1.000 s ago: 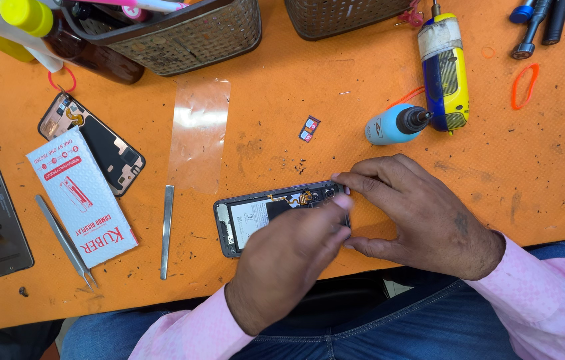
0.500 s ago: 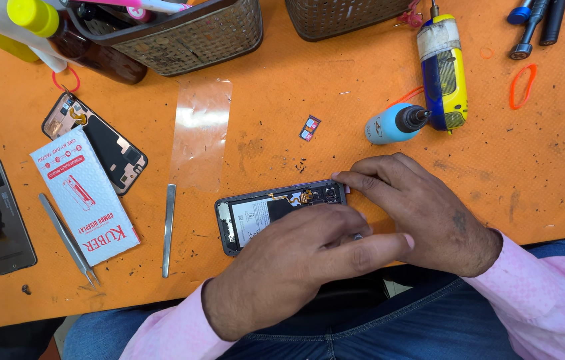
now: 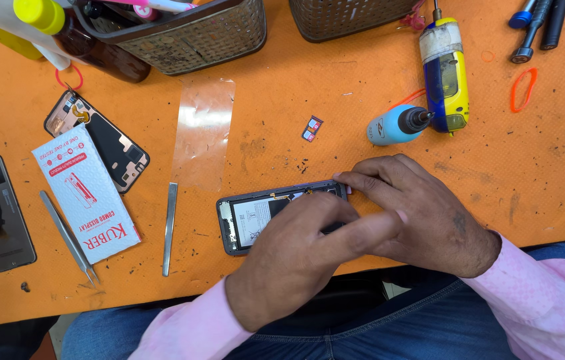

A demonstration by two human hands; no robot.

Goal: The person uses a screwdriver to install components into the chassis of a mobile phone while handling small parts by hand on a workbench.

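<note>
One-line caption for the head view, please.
Both hands, left and right, rest on an opened phone on an orange table, tweezers nearby.

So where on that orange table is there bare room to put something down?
Bare orange table lies right of the right hand, below the orange rubber band. A smaller patch sits between the clear film and the blue bottle. The left side is crowded.

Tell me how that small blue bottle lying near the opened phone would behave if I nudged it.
The blue bottle lies on its side on the orange table, so it would probably roll, curving because of its tapered black nozzle. It looks like small plastic, likely light and easily knocked. It rests by the yellow-and-blue tool, which might stop it.
</note>
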